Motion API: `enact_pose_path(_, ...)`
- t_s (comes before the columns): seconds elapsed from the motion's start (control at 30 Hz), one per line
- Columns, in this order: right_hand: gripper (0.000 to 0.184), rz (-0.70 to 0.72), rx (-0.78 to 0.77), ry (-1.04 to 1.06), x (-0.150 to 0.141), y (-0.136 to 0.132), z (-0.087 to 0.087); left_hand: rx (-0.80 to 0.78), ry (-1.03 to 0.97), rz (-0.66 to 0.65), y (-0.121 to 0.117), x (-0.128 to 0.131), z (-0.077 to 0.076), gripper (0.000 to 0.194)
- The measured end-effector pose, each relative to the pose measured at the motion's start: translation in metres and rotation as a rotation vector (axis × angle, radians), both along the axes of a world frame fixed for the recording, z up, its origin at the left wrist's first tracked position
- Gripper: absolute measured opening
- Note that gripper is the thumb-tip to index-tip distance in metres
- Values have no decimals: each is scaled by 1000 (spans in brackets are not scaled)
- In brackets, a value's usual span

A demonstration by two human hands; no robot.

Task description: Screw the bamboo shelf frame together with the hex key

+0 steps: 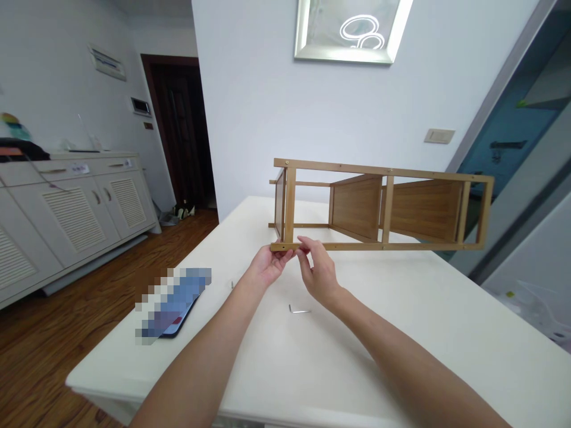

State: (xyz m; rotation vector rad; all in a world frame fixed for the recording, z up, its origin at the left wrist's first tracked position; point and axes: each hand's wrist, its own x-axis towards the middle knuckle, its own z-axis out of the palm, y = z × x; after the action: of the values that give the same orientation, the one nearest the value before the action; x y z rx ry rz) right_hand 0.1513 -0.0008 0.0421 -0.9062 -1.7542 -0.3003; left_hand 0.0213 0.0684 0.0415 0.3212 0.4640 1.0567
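A wooden shelf frame (386,208) lies on its side across the white table (357,351), its slender rails and panels turned towards me. My left hand (267,263) is closed around the left end of the lower front rail from below, palm up. Just right of it, my right hand (319,267) has its thumb and index finger pinched at the same rail, close to the crosspiece (289,205). Whatever may sit between those fingertips is too small or hidden to make out. On the tabletop below my hands rests an L-shaped hex key (300,310).
A phone (182,312), partly blurred out, lies at the table's left side. Near my left forearm is a small metal piece, perhaps a screw (232,285). Behind the table rises a wall with a framed picture (352,32); a white cabinet (75,202) stands far left.
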Motion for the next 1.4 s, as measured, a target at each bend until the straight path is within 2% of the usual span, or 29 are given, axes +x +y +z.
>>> enact_pose_path(0.17,16,-16,-55,72,-8,5,6,28,-25,23,-2,0,0,22)
enact_pose_path(0.47,13,-50,-89,131,-12,9,-6,46,-43,64,-5,1,2,21)
enact_pose_path(0.77,12,-15,-86,156,-13,11,-4,51,-39,60,-1,1,-1,17)
enact_pose_path(0.97,12,-22,-78,91,-15,10,-5,60,-45,38,-2,1,0,23)
enact_pose_path(1.2,11,-69,-76,81,-15,10,-3,49,-67,49,-1,1,0,21)
enact_pose_path(1.4,15,-116,-11,-55,-16,12,-3,52,-96,36,-4,2,1,24)
